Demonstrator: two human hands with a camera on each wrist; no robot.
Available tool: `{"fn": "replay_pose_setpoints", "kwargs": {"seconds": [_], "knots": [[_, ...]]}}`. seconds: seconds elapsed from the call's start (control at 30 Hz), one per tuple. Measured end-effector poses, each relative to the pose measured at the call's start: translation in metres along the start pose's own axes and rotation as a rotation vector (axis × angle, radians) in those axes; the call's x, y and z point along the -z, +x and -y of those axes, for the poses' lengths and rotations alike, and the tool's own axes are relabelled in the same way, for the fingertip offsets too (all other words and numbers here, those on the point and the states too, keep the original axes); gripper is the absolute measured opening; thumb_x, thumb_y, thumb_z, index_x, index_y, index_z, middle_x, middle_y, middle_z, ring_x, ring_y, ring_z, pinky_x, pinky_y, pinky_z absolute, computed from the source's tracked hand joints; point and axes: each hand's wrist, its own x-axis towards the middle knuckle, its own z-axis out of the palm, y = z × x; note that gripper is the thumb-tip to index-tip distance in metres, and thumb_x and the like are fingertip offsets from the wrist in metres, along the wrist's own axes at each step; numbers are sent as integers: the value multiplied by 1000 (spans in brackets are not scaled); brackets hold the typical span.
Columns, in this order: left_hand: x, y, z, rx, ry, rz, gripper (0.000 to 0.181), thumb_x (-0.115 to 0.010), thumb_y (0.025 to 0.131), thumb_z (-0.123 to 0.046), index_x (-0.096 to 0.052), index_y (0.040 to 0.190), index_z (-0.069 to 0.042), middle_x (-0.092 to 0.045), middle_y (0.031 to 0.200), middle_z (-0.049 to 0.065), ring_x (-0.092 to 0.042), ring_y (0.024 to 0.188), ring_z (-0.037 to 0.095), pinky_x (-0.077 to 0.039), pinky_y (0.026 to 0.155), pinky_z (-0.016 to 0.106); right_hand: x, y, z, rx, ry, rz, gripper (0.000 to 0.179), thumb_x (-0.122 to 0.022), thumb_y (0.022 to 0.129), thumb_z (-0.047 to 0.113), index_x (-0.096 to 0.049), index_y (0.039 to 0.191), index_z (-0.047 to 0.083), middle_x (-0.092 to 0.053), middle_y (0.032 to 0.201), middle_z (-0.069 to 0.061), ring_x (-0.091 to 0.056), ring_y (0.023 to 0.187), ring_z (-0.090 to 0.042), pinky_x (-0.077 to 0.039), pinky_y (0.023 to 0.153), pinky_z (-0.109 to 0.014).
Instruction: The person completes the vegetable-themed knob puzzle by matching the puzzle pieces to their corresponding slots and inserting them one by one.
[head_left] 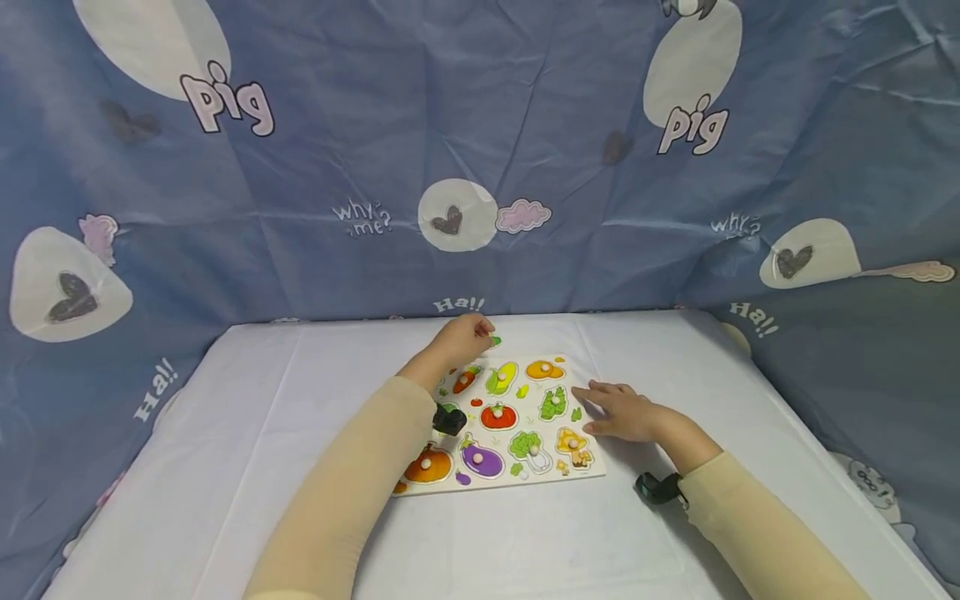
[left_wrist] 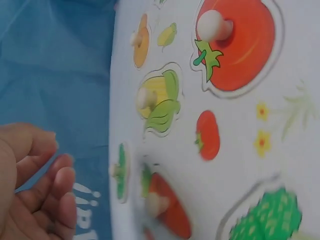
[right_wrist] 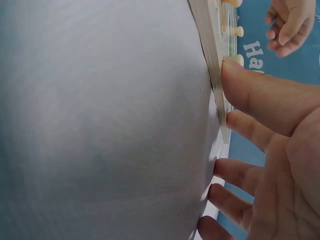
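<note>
A white wooden peg puzzle board with knobbed vegetable pieces lies on the table. My left hand hovers over its far edge, fingers loosely bent; the left wrist view shows nothing between them. Close to those fingers is a slim green knobbed piece, apart from the hand, by the board's far edge. The carrot piece, corn piece and tomato piece are nearby on the board. At the right edge, my right hand has its fingers spread, the thumb and index finger touching the board's side.
Other knobbed pieces on the board include a pumpkin, an eggplant, a leafy cabbage and mushrooms. A white cloth covers the table. Behind it hangs a blue printed curtain.
</note>
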Motion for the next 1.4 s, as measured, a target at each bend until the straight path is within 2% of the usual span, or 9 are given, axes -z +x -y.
{"fn": "replay_pose_setpoints", "kwargs": {"seconds": [0.2,0.3,0.47,0.57,0.67,0.73,1.0,1.27,1.4], "knots": [[-8,8,11,80,-128,-62,39,-55,103,-18,-54,140,-7,-55,135,12,-53,124,30,-44,101,45,-1,1,1,-10,0,4,72,-63,96,47,-36,157,18,-25,161,-22,-22,143,-51,-19,106,-75],[-13,11,18,112,-128,-72,42,-56,103,-18,-52,143,-8,-51,143,13,-49,131,31,-43,104,45,-1,2,2,-13,-2,5,72,-62,96,48,-36,157,19,-25,161,-22,-22,143,-51,-19,106,-75],[-21,19,26,152,-145,-61,47,-55,104,-17,-46,149,-9,-47,149,14,-49,133,30,-44,103,43,-1,2,3,-9,2,1,72,-62,96,48,-36,157,20,-24,161,-22,-22,143,-50,-19,106,-74],[-25,25,27,131,-72,-54,51,-55,103,-17,-43,152,-9,-44,152,13,-45,135,31,-41,105,45,-1,1,3,-14,1,-4,72,-62,96,47,-36,157,19,-25,161,-22,-22,143,-50,-20,106,-74],[-27,28,25,102,68,-50,52,-55,102,-20,-44,152,-12,-42,153,11,-39,138,33,-33,111,48,1,0,4,-17,-10,-10,72,-62,96,47,-36,157,19,-25,161,-22,-22,143,-51,-20,106,-74],[-28,29,23,106,116,-50,50,-54,102,-21,-46,151,-14,-42,154,9,-37,139,33,-28,113,50,2,0,4,-16,-16,-11,71,-62,96,47,-36,157,19,-25,161,-22,-23,143,-51,-21,106,-74],[-29,26,21,143,131,-88,39,-56,103,-16,-58,142,-15,-48,146,9,-39,135,31,-24,114,48,2,-1,3,-9,-14,-5,71,-62,97,46,-35,157,19,-24,161,-23,-22,143,-52,-20,105,-75],[-34,29,25,142,143,-113,22,-61,100,-21,-68,120,-16,-63,116,5,-49,119,28,-29,109,49,0,-1,3,-26,5,5,71,-62,97,45,-35,157,19,-23,162,-21,-21,144,-50,-20,106,-74],[-36,31,25,160,134,-117,23,-63,99,-24,-68,121,-17,-65,115,3,-49,117,27,-30,108,48,-1,0,2,-33,-9,4,72,-62,96,46,-35,157,20,-24,162,-20,-22,143,-50,-21,105,-75]]}}
